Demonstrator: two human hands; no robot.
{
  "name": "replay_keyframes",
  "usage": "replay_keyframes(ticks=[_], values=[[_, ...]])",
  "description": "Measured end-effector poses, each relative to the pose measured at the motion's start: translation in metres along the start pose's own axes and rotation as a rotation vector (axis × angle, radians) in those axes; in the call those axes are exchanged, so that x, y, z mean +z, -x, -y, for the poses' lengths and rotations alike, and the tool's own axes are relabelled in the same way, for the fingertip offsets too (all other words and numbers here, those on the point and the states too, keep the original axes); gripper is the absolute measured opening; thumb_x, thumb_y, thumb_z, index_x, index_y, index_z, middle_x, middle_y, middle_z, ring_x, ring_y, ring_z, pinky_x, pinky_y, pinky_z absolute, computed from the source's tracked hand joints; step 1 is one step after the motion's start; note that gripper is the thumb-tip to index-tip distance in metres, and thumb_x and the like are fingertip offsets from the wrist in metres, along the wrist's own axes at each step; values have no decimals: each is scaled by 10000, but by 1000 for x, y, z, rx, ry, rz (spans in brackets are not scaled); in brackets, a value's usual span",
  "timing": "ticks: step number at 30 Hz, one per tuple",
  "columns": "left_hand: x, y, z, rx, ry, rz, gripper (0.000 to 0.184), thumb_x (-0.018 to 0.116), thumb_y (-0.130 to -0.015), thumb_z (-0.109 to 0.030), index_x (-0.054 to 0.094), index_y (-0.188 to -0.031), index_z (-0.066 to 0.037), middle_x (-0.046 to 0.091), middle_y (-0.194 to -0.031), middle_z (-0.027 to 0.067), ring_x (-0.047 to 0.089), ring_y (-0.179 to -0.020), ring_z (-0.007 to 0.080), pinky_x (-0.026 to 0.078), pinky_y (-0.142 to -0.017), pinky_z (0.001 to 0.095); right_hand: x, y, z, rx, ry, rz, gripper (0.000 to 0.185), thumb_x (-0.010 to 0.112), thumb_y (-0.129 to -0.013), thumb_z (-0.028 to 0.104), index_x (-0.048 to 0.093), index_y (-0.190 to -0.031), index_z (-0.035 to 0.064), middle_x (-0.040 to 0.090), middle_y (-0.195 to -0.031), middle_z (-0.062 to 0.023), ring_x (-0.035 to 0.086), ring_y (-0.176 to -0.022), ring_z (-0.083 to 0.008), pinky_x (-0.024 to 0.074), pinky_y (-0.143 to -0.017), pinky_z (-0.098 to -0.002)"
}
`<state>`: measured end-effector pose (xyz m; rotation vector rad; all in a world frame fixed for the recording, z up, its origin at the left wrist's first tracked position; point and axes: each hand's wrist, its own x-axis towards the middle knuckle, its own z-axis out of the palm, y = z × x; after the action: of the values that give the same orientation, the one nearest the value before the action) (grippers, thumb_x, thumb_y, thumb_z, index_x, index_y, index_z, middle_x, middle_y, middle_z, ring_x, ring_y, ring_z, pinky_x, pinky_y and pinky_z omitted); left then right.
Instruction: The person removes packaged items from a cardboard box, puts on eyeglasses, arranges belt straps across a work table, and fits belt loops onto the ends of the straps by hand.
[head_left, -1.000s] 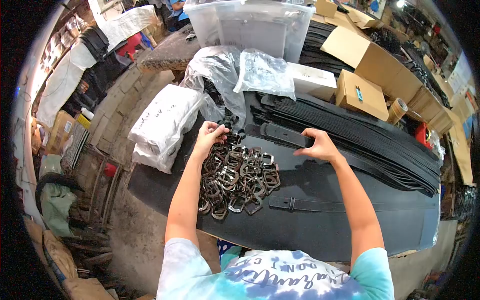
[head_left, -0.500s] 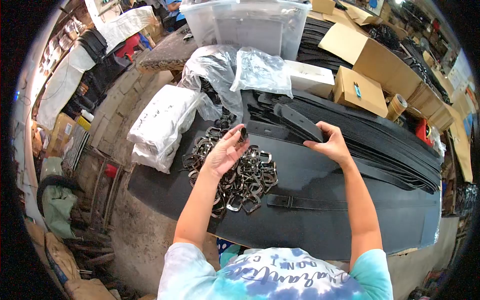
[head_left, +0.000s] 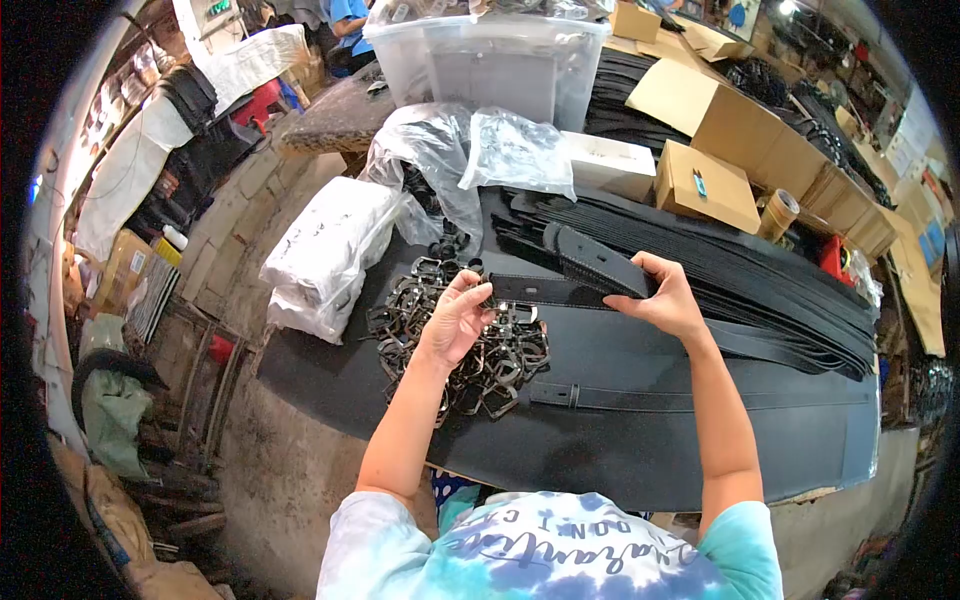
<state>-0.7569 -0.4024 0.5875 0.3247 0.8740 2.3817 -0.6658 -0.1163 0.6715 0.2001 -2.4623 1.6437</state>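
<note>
My left hand (head_left: pixel 456 325) is pinched at the near end of a black belt strap (head_left: pixel 545 290) with a slot in it. A small dark belt loop (head_left: pixel 475 266) shows at its fingertips, partly hidden by them. Below and around this hand lies a heap of dark metal buckles (head_left: pixel 515 355). In my right hand (head_left: pixel 665 298) is a thick bundle of black belt straps (head_left: pixel 595 258), gripped between thumb and fingers with its punched ends tilted up to the left. Another belt strap (head_left: pixel 680 402), with a loop on it, lies flat on the black table (head_left: pixel 480 455) nearer my body.
Long black straps (head_left: pixel 760 290) are stacked along the right. White wrapped packages (head_left: pixel 325 240) stand left of the buckles. Behind are plastic bags (head_left: pixel 520 150), a clear bin (head_left: pixel 490 65), a white box (head_left: pixel 610 165) and a cardboard box (head_left: pixel 710 190). A person in blue (head_left: pixel 348 22) is at the back.
My left hand has lowered slightly and its fingers have closed in at the strap end. The belt loop is less visible. My right hand still holds the bundle, with its fingers shifted a little.
</note>
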Motion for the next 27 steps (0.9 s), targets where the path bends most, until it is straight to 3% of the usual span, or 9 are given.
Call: replay_keyframes(ticks=[5, 8, 10, 14, 21, 23, 27], values=[[-4, 6, 0, -2, -94, -116, 193, 676, -822, -56, 535, -919, -146, 635, -939, -3, 597, -801, 83, 516, -634, 232, -1, -2, 15, 64, 15, 54, 248, 803, -660, 87, 592, -782, 40, 579, -707, 57, 490, -647, -11, 397, -579, -181], [-3, 8, 0, -7, -80, -99, 233, 680, -823, -63, 544, -995, -141, 630, -941, -13, 584, -792, 55, 511, -636, 217, 0, -2, 12, 60, 16, 62, 242, 805, -655, 86, 598, -774, 48, 563, -687, 64, 478, -623, -9, 376, -559, -174], [5, 9, -1, -20, -50, -134, 263, 692, -817, -72, 574, -1049, -108, 618, -878, -51, 568, -714, 17, 428, -540, 155, 3, -3, 8, 71, 12, 70, 230, 802, -657, 84, 609, -777, 44, 567, -689, 60, 483, -625, -11, 381, -559, -176], [5, 10, 4, -38, -146, -281, 250, 692, -829, -140, 633, -1068, -96, 622, -856, -60, 544, -639, 9, 391, -497, 143, 4, -3, 1, 93, 16, 96, 190, 781, -682, 92, 645, -787, 9, 586, -685, 47, 490, -637, -20, 400, -563, -197], [21, 13, 8, -62, 9, -231, 275, 698, -828, -159, 645, -1098, -143, 643, -919, -73, 574, -793, 24, 451, -631, 186, 2, -6, 10, 134, -31, 107, 184, 780, -678, 88, 656, -785, 3, 594, -679, 42, 491, -629, -22, 400, -560, -201], [19, 11, 16, -4, 7, -308, 258, 693, -834, -157, 663, -1090, -169, 651, -937, -77, 568, -856, 24, 461, -681, 218, 0, -7, 3, 118, -1, 107, 184, 779, -679, 87, 656, -786, 2, 597, -680, 40, 493, -631, -22, 404, -564, -203], [22, 11, 22, 21, -110, -444, 238, 702, -821, -111, 679, -1057, -130, 661, -960, -47, 577, -787, 21, 447, -663, 198, 4, -4, 10, 140, 55, 128, 153, 766, -680, 36, 650, -777, 10, 610, -696, 30, 518, -635, -27, 429, -587, -196]])
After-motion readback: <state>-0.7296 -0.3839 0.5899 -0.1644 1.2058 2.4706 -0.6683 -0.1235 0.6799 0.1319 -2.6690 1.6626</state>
